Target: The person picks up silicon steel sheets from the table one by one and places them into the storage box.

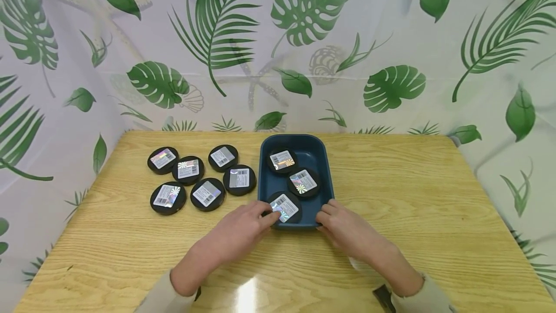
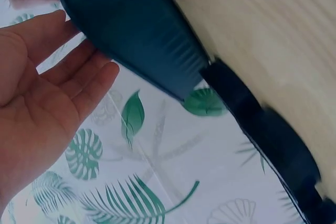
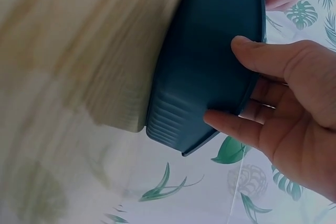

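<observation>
In the head view, a dark blue rectangular tray [image 1: 313, 214] holds several round black discs with silver labels, among them a middle disc [image 1: 303, 182] and a far disc [image 1: 282, 161]. At its near left corner my left hand [image 1: 241, 228] pinches the edge of the nearest disc [image 1: 285, 206], thumb over the label's side; the tray wall hides some fingers in the left wrist view. My right hand [image 1: 349, 228] grips the near right corner. In the right wrist view its thumb [image 3: 249, 51] presses the tray's outer wall while other fingers reach behind the rim.
Several more labelled black discs lie on the wooden table [image 1: 412, 197] left of the tray, including one [image 1: 239, 179] close to its wall. A leaf-printed cloth [image 1: 330, 105] hangs behind the table and along its sides.
</observation>
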`<state>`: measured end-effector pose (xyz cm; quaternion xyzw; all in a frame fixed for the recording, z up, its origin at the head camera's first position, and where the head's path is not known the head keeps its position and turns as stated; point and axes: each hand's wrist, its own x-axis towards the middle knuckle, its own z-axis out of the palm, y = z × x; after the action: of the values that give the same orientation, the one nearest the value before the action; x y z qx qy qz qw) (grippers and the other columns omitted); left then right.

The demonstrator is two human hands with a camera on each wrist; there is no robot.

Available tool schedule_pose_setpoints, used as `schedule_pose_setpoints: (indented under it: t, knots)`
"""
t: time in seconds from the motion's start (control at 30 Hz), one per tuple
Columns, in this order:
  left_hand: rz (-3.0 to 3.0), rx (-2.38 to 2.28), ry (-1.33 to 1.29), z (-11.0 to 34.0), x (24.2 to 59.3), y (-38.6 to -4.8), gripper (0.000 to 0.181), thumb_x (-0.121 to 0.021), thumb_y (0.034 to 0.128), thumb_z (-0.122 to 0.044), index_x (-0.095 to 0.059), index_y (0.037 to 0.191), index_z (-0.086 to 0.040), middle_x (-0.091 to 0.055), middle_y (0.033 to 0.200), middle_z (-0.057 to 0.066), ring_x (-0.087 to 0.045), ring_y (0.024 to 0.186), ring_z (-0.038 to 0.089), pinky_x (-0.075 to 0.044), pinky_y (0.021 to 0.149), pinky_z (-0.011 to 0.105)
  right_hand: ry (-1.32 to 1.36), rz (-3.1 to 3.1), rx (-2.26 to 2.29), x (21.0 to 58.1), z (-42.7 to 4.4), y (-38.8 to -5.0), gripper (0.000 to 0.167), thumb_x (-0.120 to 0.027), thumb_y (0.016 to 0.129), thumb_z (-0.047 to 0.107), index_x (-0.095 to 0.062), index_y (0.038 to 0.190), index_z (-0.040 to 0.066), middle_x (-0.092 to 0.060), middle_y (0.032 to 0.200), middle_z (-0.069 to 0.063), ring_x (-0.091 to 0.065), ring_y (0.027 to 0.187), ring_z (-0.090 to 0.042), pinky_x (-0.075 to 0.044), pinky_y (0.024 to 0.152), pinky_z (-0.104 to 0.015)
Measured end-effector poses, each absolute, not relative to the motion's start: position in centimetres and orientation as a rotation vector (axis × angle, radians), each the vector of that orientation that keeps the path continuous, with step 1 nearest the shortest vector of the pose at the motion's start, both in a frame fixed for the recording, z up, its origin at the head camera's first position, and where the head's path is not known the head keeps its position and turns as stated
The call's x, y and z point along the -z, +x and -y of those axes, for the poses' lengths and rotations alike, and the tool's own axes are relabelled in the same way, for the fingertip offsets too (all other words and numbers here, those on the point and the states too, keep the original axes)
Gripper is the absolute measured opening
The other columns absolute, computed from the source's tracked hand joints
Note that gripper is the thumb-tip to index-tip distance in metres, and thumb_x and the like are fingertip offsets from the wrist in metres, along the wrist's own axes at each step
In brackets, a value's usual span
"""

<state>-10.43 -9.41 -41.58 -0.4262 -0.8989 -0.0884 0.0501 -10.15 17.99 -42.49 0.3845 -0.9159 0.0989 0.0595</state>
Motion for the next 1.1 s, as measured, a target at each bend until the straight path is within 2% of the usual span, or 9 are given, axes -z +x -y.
schedule_pose_setpoints:
  t: [0.17,0.43,0.63,0.9,1.1]
  knots:
    - [2.786,0.361,-1.175,10.7,41.1,-11.3,0.035,-0.068,0.0941,-0.014,-0.065,0.129,-0.011,-0.059,0.127,0.014,-0.057,0.117,0.03,-0.052,0.094,0.042,1.193,2.768,-0.304,42.4,-17.9,-10.5,0.018,-0.076,0.084,0.003,-0.061,0.077,0.01,-0.052,0.075,0.003,-0.042,0.073,-0.014,-0.043,0.065,-0.027]
    - [2.816,0.389,-0.988,13.2,40.3,-12.2,0.038,-0.07,0.0925,-0.014,-0.064,0.129,-0.006,-0.059,0.119,0.015,-0.06,0.106,0.031,-0.052,0.088,0.042,1.195,2.822,-0.304,42.1,-17.8,-10.6,0.017,-0.076,0.083,0.003,-0.062,0.077,0.01,-0.05,0.074,0.004,-0.04,0.072,-0.013,-0.041,0.064,-0.026]
    - [2.959,0.364,-0.802,15.0,39.8,-12.6,0.045,-0.069,0.0943,-0.017,-0.058,0.136,-0.005,-0.056,0.125,0.022,-0.055,0.112,0.038,-0.051,0.089,0.049,1.199,2.833,-0.281,41.8,-17.6,-10.6,0.017,-0.077,0.082,0.003,-0.062,0.077,0.009,-0.051,0.074,0.003,-0.041,0.072,-0.014,-0.041,0.064,-0.027]
    - [3.221,0.366,-0.459,17.1,39.4,-13.3,0.067,-0.067,0.0954,-0.023,-0.036,0.152,-0.006,-0.036,0.144,0.036,-0.036,0.132,0.054,-0.042,0.096,0.066,1.195,2.831,-0.262,41.7,-17.5,-10.6,0.017,-0.077,0.082,0.002,-0.062,0.077,0.01,-0.051,0.074,0.003,-0.042,0.071,-0.014,-0.042,0.064,-0.027]
    - [3.332,0.409,-0.344,18.0,40.1,-14.0,0.081,-0.066,0.0951,-0.027,-0.02,0.158,-0.006,-0.016,0.154,0.039,-0.018,0.14,0.059,-0.035,0.098,0.074,1.198,2.818,-0.272,41.6,-17.4,-10.5,0.018,-0.077,0.082,0.002,-0.062,0.076,0.01,-0.05,0.072,0.003,-0.041,0.07,-0.013,-0.04,0.063,-0.027]
